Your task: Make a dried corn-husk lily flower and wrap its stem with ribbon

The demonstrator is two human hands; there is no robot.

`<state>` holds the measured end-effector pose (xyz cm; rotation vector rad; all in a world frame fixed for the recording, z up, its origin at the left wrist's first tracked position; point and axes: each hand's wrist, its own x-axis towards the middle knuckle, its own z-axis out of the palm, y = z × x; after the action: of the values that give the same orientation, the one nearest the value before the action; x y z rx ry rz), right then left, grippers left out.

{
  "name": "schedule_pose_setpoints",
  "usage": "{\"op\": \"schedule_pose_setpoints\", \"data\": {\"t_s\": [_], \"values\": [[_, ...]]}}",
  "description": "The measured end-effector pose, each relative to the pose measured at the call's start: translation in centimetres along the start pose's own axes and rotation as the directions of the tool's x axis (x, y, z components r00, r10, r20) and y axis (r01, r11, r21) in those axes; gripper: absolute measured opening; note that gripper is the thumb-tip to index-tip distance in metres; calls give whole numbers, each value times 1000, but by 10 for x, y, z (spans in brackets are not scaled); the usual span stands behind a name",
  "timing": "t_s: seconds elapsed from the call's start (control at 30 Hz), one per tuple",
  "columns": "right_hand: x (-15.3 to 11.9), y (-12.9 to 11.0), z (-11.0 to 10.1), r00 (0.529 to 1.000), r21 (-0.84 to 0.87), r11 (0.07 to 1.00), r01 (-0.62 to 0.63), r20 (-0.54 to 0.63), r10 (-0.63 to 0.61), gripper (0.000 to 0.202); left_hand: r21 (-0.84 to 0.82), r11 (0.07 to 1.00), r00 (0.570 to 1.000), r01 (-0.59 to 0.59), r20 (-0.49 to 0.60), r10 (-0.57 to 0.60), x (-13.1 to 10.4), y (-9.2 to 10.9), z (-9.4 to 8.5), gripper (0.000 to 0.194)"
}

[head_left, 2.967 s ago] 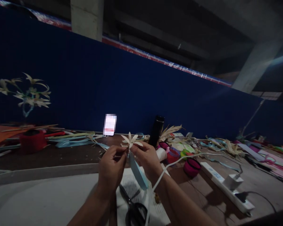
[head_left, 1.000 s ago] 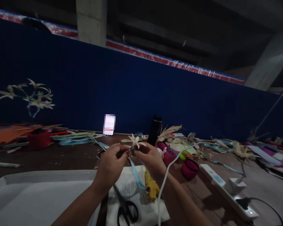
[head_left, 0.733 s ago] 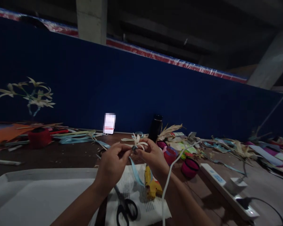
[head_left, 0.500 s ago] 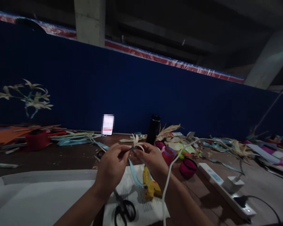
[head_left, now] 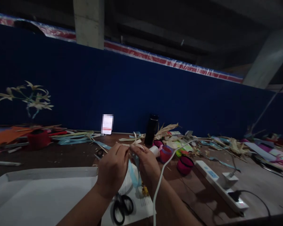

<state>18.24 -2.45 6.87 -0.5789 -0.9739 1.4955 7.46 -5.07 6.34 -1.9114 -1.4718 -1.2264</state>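
My left hand [head_left: 113, 168] and my right hand [head_left: 147, 161] meet above the table, fingers pinched together. Between them is a pale husk flower [head_left: 136, 139], its tips poking up past the fingertips. A light blue ribbon [head_left: 134, 177] hangs in a loop below the fingers. The exact grip point is hidden by the fingers. Under the hands lies a printed paper [head_left: 141, 212] with black-handled scissors [head_left: 123, 207] on it. Only a bit of the yellow glue gun [head_left: 145, 191] shows beside my right wrist.
At left are a white tray [head_left: 49, 201] and a flower arrangement [head_left: 33, 99]. A phone [head_left: 107, 125] and a black bottle [head_left: 152, 128] stand at the back. A white cable [head_left: 158, 185] crosses my right forearm; a power strip [head_left: 220, 185] lies right, near a magenta roll [head_left: 185, 165].
My hands have closed in tighter round the flower, so less of it shows. The ribbon loop has narrowed. My right arm now covers most of the glue gun, and a white roll shows beside my right hand.
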Motion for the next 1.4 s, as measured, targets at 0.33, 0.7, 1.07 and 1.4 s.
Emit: {"op": "schedule_pose_setpoints", "data": {"t_s": [0.33,0.7,1.07,1.4], "values": [[3,5,5,992,-101,990,103,-56,-109,16,64,998,1000,-4,-2,4,-4,5,-5,15],[2,2,-7,995,-191,976,101,3,-102,15,-505,753,905,422,275,-323,2,-1,-16,19],[-6,-9,-5,992,-323,939,119,75,-101,12,-607,254,655,753,651,-383,9,-3,-24,25],[-9,-19,-4,981,-445,877,181,149,-127,16,-614,197,634,765,660,-404,5,-4,-27,25]]}}
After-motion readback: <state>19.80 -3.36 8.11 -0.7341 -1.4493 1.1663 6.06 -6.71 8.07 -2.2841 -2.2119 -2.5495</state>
